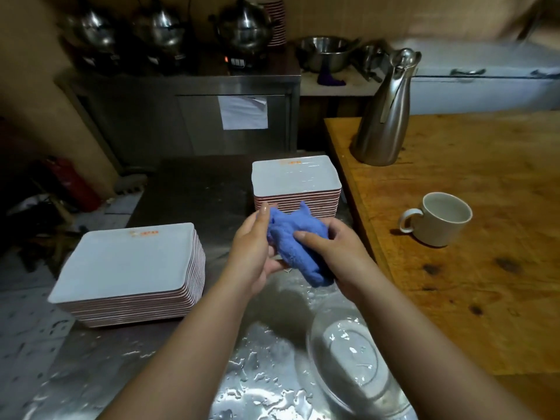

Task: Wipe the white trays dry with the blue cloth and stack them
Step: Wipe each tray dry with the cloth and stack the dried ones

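Blue fuzzy cloth (298, 242) bunched btwn hands

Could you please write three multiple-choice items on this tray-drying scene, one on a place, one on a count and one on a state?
1. Where does the white mug stand?
A. on the wooden table
B. on the wet steel counter
C. on a tray stack

2. How many stacks of white trays are on the steel counter?
A. one
B. two
C. four

3. What is happening with the blue cloth?
A. it lies flat on a tray
B. it hangs from the steel jug
C. both hands hold it bunched above the counter

Answers:
1. A, since the mug sits on the wood, nearer the person than the jug.
2. B, since there is a near left stack and a far stack beside the table.
3. C, since the left hand and the right hand both grip the cloth and no tray is in hand.
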